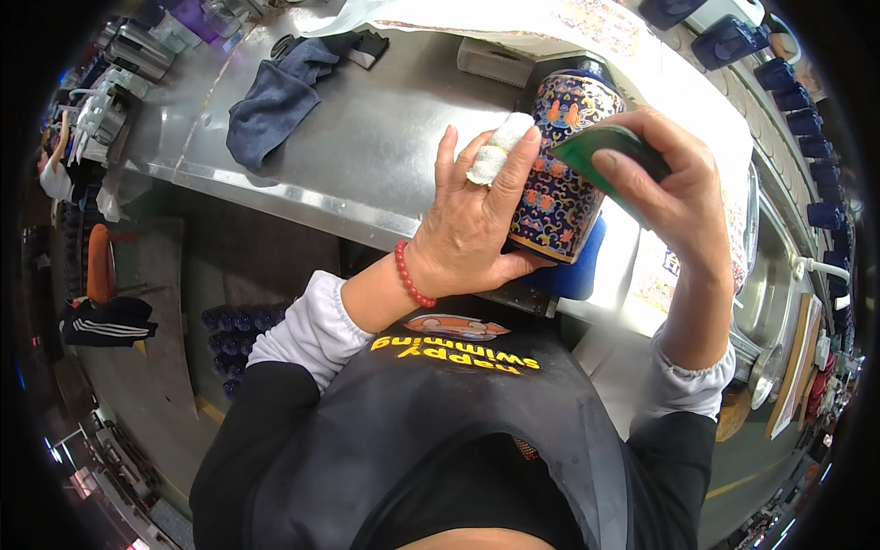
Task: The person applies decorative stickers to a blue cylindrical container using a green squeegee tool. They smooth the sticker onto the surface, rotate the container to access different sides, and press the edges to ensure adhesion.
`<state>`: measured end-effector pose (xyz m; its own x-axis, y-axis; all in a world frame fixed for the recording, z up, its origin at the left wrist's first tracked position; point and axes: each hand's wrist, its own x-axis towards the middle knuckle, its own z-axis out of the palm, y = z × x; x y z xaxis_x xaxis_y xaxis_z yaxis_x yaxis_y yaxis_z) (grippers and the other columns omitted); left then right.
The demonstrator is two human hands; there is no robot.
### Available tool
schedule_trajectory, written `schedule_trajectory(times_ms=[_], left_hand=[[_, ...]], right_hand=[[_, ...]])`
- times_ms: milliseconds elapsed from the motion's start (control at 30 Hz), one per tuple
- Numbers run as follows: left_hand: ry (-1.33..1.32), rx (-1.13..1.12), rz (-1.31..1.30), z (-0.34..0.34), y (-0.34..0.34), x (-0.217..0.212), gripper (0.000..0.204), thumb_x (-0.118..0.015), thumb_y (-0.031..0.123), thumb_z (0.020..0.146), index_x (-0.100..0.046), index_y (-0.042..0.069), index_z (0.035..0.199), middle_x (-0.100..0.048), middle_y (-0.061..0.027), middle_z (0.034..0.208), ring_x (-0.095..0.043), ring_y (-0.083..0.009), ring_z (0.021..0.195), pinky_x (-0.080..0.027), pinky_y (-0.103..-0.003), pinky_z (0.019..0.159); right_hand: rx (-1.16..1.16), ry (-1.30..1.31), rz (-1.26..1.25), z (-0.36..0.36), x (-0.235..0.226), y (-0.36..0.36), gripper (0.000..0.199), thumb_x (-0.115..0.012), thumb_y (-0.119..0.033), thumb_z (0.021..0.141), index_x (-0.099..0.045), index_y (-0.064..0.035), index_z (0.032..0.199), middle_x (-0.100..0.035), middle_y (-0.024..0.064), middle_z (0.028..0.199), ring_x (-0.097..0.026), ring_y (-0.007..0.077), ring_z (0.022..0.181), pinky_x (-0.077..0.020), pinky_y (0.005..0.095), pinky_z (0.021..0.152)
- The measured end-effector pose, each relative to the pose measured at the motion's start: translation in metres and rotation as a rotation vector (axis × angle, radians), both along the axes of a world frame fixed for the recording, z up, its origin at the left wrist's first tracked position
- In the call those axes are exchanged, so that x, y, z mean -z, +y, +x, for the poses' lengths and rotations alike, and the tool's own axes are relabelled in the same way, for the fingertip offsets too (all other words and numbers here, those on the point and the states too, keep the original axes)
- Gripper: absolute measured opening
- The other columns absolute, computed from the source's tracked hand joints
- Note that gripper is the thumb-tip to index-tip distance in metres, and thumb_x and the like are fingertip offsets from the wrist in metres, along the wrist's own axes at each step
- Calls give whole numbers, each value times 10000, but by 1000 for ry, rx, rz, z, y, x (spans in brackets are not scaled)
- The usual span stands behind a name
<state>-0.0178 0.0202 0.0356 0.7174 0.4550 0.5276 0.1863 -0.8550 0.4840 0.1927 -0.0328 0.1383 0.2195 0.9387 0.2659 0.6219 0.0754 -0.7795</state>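
Observation:
A dark blue bottle (566, 183) covered in a colourful floral pattern lies tilted in front of me, its neck pointing away. My left hand (463, 220) steadies it from the left, with the thumb at its base and the other fingers partly spread along its side. White wrapping (495, 154) covers one finger of that hand. Between the thumb and fingers of my right hand (683, 188) is a flat green scraper (596, 154), held against or just over the bottle's right side; exact contact is unclear. Something blue (584, 261) shows below the bottle.
A crumpled dark blue cloth (280, 103) lies on the steel table (394, 128). White patterned sheets (692, 78) spread behind and right of the bottle. Farther right are a metal sink (768, 284) and a row of dark blue containers (807, 124). Several dark bottles (234, 335) stand low on the left.

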Motion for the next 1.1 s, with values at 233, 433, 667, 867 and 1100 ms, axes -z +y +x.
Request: schedule_trajectory(times_ms=[233,433,667,867,1100], left_hand=[[-41,66,17,7,10,4,1217,-876,503,652,-270,25,1593,-500,-181,1482,-393,-423,1387,-108,-713,1155],[-18,113,-87,2,15,7,1240,-858,541,680,-229,-19,1590,-572,-187,1402,-300,-477,1461,-68,-738,1146],[70,81,-7,4,10,2,1234,-841,550,703,-205,-31,1586,-401,-268,1531,-281,-477,1465,-80,-717,1153],[130,241,-138,-2,27,9,1326,-754,689,754,-80,-96,1583,-319,-321,1571,-281,-475,1484,-53,-649,1198],[134,339,-40,25,73,-9,1300,-462,895,806,-68,-53,1604,-160,-297,1650,-113,-482,1535,-19,-620,1212]], right_hand=[[-107,-211,218,7,16,-14,188,-763,-114,889,-734,-40,1059,-665,62,816,-641,154,715,-513,294,646],[221,371,229,16,54,-31,229,-753,-194,933,-716,-18,1076,-718,36,888,-643,70,758,-511,208,673],[328,-302,332,9,37,-23,225,-769,-32,840,-710,-42,1057,-695,90,879,-640,224,756,-512,320,681],[250,575,85,4,54,-53,169,-747,-115,924,-683,-12,1041,-703,31,870,-633,88,779,-507,230,682],[319,643,137,3,87,-49,190,-689,-145,980,-624,0,1084,-673,28,909,-611,64,780,-505,217,693]])
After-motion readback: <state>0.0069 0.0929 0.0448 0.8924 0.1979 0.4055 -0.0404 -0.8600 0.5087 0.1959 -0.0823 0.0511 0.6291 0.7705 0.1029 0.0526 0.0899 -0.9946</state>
